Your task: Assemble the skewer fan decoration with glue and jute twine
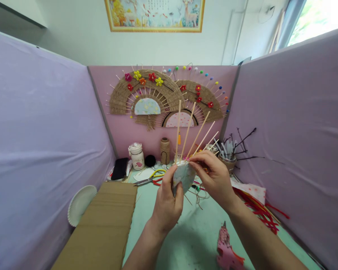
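My left hand (169, 202) grips a half-round fan base (183, 176) covered in pale blue patterned fabric, thumb on its near face. Several thin wooden sticks (188, 131) fan out from its upper edge. My right hand (214, 176) is closed in a pinch at that edge, by the foot of the sticks on the right; what lies between its fingertips is hidden. Beneath the base, loose twine (198, 200) hangs or lies over the table; I cannot tell which. A pink glue gun (227, 249) lies below my right forearm.
Scissors (150, 178) lie behind my left hand. Cardboard (101, 225) and a white paper plate (81, 204) are at left. A twine spool (165, 150) and white jar (136, 156) stand at the back. Red strips (259, 210) lie at right. Finished fans (146, 88) hang behind.
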A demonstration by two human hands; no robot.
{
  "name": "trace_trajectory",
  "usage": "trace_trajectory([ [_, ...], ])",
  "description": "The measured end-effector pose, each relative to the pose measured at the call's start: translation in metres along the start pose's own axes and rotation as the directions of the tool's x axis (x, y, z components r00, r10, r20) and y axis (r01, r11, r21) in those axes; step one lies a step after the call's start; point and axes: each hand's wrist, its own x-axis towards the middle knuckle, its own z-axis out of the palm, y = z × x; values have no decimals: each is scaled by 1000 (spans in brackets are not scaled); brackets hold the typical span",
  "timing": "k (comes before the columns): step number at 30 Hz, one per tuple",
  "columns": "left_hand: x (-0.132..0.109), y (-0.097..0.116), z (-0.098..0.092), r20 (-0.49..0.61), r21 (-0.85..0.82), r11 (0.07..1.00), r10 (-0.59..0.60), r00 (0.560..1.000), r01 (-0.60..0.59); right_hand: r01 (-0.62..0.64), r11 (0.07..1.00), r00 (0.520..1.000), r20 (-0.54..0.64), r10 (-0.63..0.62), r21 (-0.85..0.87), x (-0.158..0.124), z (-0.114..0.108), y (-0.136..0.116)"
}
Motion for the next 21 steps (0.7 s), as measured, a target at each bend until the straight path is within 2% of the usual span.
trace_trajectory([
  [6,1,1,1,-13,12,999,38,999,-37,-185,981,983,30,184,63,0,0,-1],
  [11,1,-2,0,-33,59,994,98,995,-96,-321,936,947,79,312,147,3,0,-7],
  [21,6,-8,0,-66,249,928,304,950,-279,-586,785,802,287,524,203,18,-7,-20],
])
